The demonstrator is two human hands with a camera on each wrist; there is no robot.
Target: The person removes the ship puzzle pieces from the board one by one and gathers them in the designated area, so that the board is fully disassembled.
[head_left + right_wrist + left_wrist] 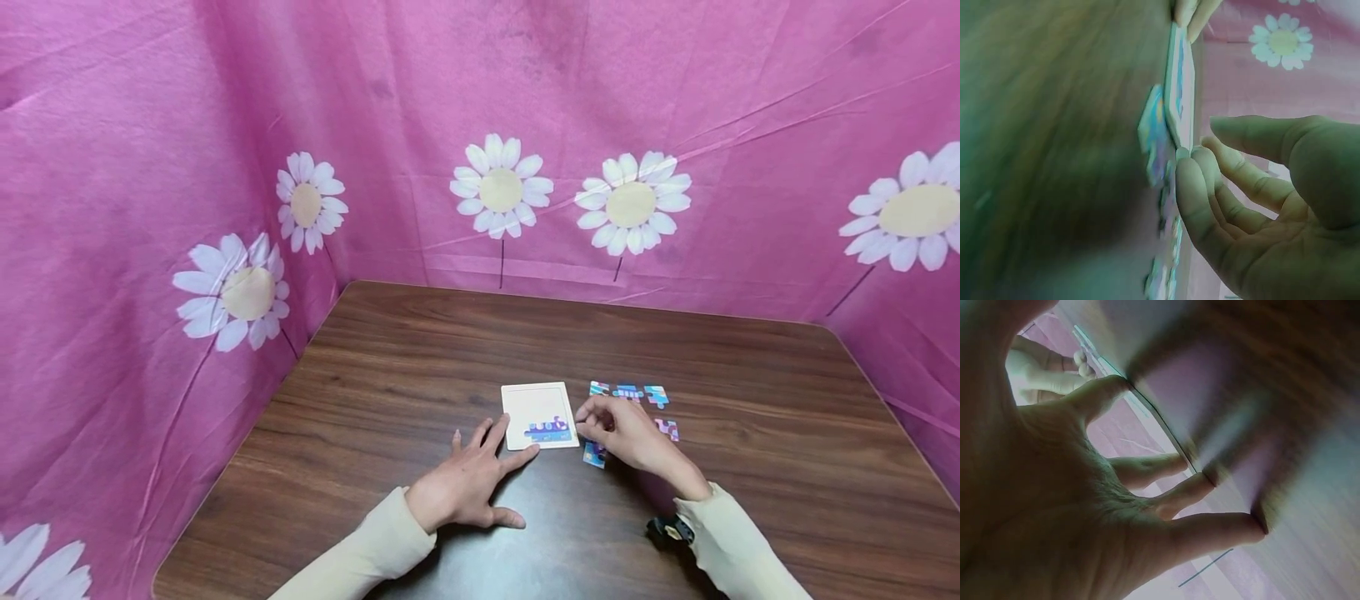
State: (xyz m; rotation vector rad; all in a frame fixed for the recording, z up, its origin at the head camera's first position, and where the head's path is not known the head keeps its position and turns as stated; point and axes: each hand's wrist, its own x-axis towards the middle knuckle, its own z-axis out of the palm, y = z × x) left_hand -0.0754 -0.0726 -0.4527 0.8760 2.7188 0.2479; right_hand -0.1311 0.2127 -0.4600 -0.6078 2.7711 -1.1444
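A shallow white puzzle tray [536,408] lies on the table, with several joined blue and purple jigsaw pieces [551,431] in its lower right part. My left hand [468,483] is spread flat-fingered at the tray's lower left, its fingertips touching the tray's edge. By the right edge is my right hand [626,429], fingers bent; in the right wrist view that hand [1260,206] has a gap between thumb and fingers, and no piece shows there. Just below it lies a loose blue and purple jigsaw piece [594,455].
More loose pieces lie right of the tray: a blue one [656,395], a striped one [628,392], a small light one [598,387] and a pink one [667,429]. The brown wooden table [360,400] meets a pink flowered curtain [405,167] at its back and sides.
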